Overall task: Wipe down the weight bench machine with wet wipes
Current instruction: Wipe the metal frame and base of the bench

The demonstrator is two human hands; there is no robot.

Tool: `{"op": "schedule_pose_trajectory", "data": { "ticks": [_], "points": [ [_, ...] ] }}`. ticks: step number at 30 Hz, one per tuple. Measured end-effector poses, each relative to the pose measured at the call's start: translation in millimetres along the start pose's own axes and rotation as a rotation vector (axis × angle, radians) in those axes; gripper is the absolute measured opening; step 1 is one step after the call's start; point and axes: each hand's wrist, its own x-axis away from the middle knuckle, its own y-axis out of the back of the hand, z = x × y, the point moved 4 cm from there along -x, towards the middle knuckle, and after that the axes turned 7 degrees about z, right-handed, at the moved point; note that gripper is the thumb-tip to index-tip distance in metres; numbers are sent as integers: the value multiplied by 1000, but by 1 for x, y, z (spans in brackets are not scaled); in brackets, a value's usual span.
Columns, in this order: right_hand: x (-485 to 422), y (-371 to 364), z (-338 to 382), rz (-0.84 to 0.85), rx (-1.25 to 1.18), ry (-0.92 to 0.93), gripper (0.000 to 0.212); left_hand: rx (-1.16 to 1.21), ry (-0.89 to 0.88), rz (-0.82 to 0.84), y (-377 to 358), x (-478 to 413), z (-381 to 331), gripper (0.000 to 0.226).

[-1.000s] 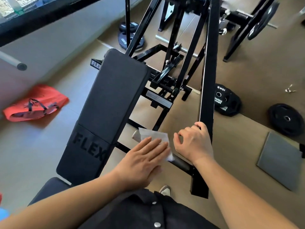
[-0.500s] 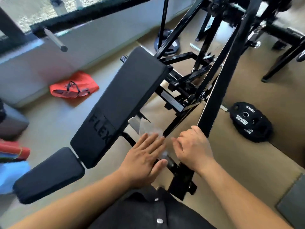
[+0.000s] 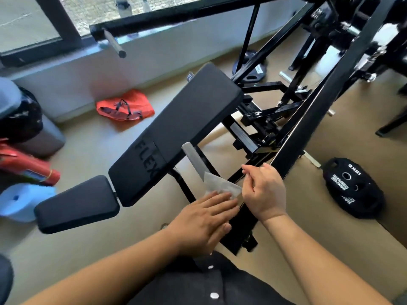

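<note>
The weight bench machine has a black back pad (image 3: 187, 119) marked FLEX, a black seat pad (image 3: 77, 203) and a slanted black frame beam (image 3: 330, 106). A silver bar (image 3: 195, 159) sticks out from the frame beside the back pad. A white wet wipe (image 3: 220, 186) lies over the near part of that bar. My left hand (image 3: 204, 219) presses flat on the wipe with straight fingers. My right hand (image 3: 264, 192) sits just right of the wipe, against the lower beam, its fingers loosely curled with nothing visible in them.
A black 10 kg weight plate (image 3: 352, 188) lies on the floor at the right. An orange bag (image 3: 125, 106) lies by the wall. At the left are a bin with a black liner (image 3: 19, 115), a red pack (image 3: 26, 168) and a blue roll (image 3: 19, 201).
My left hand has drawn the wipe toward me along the bar, so more bare silver shows at its far end. My view has swung left. My right hand has stayed by the beam.
</note>
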Motion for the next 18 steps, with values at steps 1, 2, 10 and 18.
{"op": "schedule_pose_trajectory", "data": {
  "ticks": [1,2,10,18],
  "points": [
    [1,0,0,7,-2,-2,32,-9,-17,6,3,-3,4,54],
    [2,0,1,11,-7,2,33,-34,-6,-1,10,-9,12,53],
    [-1,-4,2,56,111,18,30,-79,169,-104,-8,-12,10,58],
    [-8,-11,11,298,417,-24,54,-166,453,-202,44,-32,78,67]
  ]
}}
